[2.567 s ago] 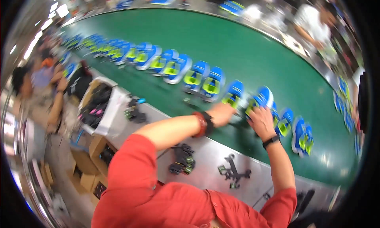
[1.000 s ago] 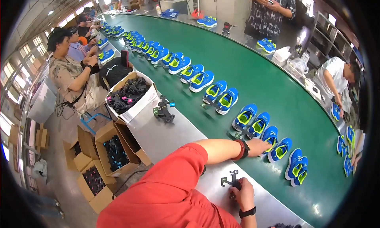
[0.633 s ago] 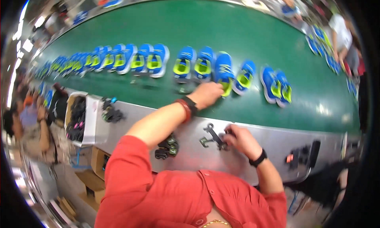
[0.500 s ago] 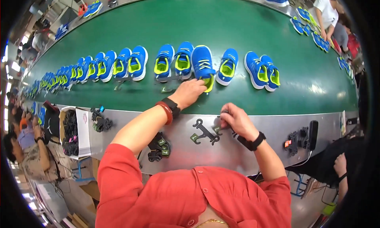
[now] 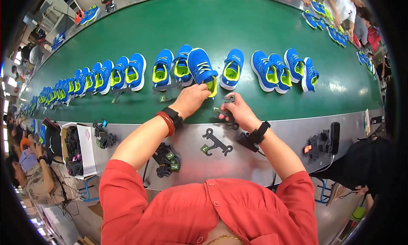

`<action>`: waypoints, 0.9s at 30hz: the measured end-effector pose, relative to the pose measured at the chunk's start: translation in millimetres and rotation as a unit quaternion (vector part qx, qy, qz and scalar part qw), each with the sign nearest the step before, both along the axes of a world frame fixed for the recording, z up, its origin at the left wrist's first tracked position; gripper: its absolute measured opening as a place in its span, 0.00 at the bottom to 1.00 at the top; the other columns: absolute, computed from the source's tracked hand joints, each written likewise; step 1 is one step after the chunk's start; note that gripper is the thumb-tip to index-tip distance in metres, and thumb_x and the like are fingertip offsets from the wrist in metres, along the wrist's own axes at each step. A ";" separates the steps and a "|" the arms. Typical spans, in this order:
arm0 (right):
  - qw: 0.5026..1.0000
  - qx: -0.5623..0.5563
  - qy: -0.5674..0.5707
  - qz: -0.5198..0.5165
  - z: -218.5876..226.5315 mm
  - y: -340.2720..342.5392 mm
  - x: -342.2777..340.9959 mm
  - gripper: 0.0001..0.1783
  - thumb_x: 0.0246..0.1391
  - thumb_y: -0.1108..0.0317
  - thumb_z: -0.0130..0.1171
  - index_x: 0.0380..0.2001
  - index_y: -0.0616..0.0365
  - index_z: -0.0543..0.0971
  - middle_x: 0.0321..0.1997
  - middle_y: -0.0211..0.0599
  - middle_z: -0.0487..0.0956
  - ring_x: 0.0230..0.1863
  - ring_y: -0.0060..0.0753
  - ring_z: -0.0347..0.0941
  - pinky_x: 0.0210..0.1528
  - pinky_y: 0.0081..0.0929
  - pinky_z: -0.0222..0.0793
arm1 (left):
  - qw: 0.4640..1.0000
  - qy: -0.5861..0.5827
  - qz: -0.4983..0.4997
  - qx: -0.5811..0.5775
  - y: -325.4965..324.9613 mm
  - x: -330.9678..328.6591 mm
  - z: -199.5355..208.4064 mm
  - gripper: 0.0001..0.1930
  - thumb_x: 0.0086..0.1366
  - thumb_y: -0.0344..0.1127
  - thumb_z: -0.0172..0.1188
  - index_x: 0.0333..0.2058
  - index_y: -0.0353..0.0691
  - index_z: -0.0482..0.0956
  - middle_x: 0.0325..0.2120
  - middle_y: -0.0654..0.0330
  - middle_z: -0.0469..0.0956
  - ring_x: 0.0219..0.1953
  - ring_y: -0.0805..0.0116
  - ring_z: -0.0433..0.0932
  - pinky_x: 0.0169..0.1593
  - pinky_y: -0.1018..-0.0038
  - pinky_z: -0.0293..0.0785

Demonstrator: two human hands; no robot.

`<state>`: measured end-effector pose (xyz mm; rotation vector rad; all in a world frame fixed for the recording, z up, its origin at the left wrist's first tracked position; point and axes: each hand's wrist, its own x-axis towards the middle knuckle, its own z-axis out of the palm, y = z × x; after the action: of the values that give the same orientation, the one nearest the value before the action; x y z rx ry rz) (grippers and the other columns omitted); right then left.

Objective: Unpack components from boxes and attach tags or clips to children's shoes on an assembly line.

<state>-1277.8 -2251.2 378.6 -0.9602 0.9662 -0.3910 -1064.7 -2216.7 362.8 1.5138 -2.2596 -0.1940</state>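
Observation:
My left hand (image 5: 192,101) is closed on the heel opening of a blue and lime-green sneaker (image 5: 199,65), which is tilted slightly on the green belt. In my right hand (image 5: 243,112) is a black plastic shoe hanger (image 5: 228,109) with a small green tag, held just right of that sneaker's heel. A matching single sneaker (image 5: 232,67) stands right of it. To the left, a pair of sneakers (image 5: 162,68) has a hanger (image 5: 168,91) lying at its heels. Another black hanger (image 5: 217,142) rests on the metal edge between my forearms.
A long row of sneaker pairs (image 5: 102,77) runs left along the green belt (image 5: 204,24); two pairs (image 5: 272,73) stand right. Hanger piles (image 5: 165,160) and a black device (image 5: 335,136) lie on the metal edge. A box (image 5: 73,149) is at left. Other people work around.
My right hand has lifted its hanger from the metal edge up to beside the sneaker's heel. My left hand keeps its hold. The sneakers shift left in view, and another pair now stands at right.

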 end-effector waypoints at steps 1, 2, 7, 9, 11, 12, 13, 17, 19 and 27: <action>0.999 0.017 -0.020 0.021 -4.9 -4.4 0.5 0.21 0.60 0.73 0.52 0.53 0.60 0.58 0.37 0.39 0.75 0.32 0.32 0.79 0.29 0.21 0.71 | 1.000 0.005 0.002 0.002 0.3 -0.1 -0.7 0.07 0.56 0.30 0.54 0.33 0.42 0.80 0.31 0.60 0.74 0.35 0.60 0.77 0.38 0.66 0.76; 0.999 0.018 -0.019 0.021 -7.2 -6.4 0.7 0.21 0.60 0.73 0.52 0.53 0.60 0.58 0.37 0.39 0.75 0.32 0.32 0.79 0.29 0.21 0.71 | 1.000 0.005 0.002 0.002 0.1 -0.5 -1.6 0.07 0.56 0.30 0.54 0.33 0.42 0.80 0.31 0.60 0.74 0.35 0.60 0.77 0.38 0.66 0.76; 0.996 0.055 -0.035 0.062 -8.1 -7.7 14.3 0.18 0.59 0.75 0.53 0.49 0.63 0.61 0.41 0.44 0.77 0.35 0.33 0.80 0.32 0.21 0.74 | 1.000 0.007 -0.008 -0.011 0.9 6.2 -4.4 0.07 0.57 0.30 0.57 0.35 0.42 0.79 0.31 0.60 0.74 0.35 0.58 0.77 0.35 0.65 0.75; 0.995 0.056 -0.034 0.074 -10.7 -7.7 19.5 0.15 0.59 0.75 0.53 0.47 0.64 0.63 0.41 0.44 0.77 0.35 0.32 0.80 0.31 0.20 0.74 | 1.000 0.006 -0.007 -0.011 0.7 8.0 -4.6 0.07 0.57 0.30 0.57 0.35 0.42 0.79 0.31 0.60 0.74 0.34 0.58 0.77 0.35 0.65 0.75; 0.993 0.073 -0.045 0.082 -12.2 -7.9 25.0 0.10 0.61 0.71 0.52 0.42 0.65 0.67 0.35 0.42 0.79 0.31 0.28 0.80 0.29 0.18 0.72 | 1.000 0.005 -0.006 -0.011 -1.4 10.4 -2.9 0.07 0.57 0.30 0.57 0.35 0.42 0.79 0.31 0.60 0.74 0.34 0.58 0.77 0.35 0.65 0.75; 0.993 0.074 -0.044 0.082 -13.6 -9.5 25.3 0.10 0.61 0.71 0.52 0.42 0.65 0.67 0.35 0.42 0.79 0.31 0.28 0.80 0.29 0.18 0.72 | 1.000 0.005 -0.007 -0.012 -2.1 10.5 -2.2 0.07 0.57 0.30 0.57 0.35 0.42 0.79 0.31 0.60 0.74 0.34 0.58 0.77 0.35 0.65 0.75; 0.990 0.066 -0.028 0.125 -13.9 -13.4 25.2 0.09 0.61 0.70 0.51 0.41 0.65 0.69 0.31 0.40 0.79 0.29 0.28 0.80 0.27 0.18 0.72 | 1.000 0.004 -0.008 -0.014 -4.5 10.7 -0.5 0.06 0.57 0.30 0.57 0.34 0.42 0.79 0.31 0.60 0.74 0.34 0.58 0.77 0.35 0.65 0.75; 0.974 0.063 -0.014 0.218 -9.1 -30.4 18.9 0.13 0.64 0.64 0.47 0.40 0.63 0.74 0.24 0.36 0.79 0.21 0.23 0.77 0.24 0.18 0.69 | 1.000 -0.015 -0.019 0.007 -26.5 4.0 12.8 0.05 0.57 0.29 0.55 0.33 0.41 0.77 0.31 0.58 0.74 0.36 0.56 0.77 0.35 0.64 0.74; 0.964 0.009 0.007 0.267 -4.0 -44.6 7.0 0.14 0.64 0.62 0.47 0.39 0.62 0.76 0.24 0.37 0.80 0.17 0.21 0.73 0.23 0.18 0.69 | 0.999 -0.022 -0.031 0.012 -30.6 3.4 15.5 0.06 0.58 0.29 0.53 0.34 0.41 0.76 0.33 0.57 0.74 0.38 0.55 0.77 0.37 0.62 0.74; 0.947 -0.039 0.027 0.319 -17.9 -61.0 25.5 0.18 0.63 0.54 0.48 0.35 0.55 0.79 0.18 0.27 0.77 0.16 0.18 0.70 0.19 0.17 0.64 | 0.995 -0.092 -0.038 0.033 -4.8 7.6 17.7 0.20 0.58 0.32 0.56 0.51 0.48 0.70 0.40 0.53 0.75 0.36 0.55 0.79 0.34 0.63 0.76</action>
<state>-1252.3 -2312.3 360.7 -1.2975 0.6402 0.1465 -1057.1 -2221.6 380.5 1.5356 -2.4803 -0.1584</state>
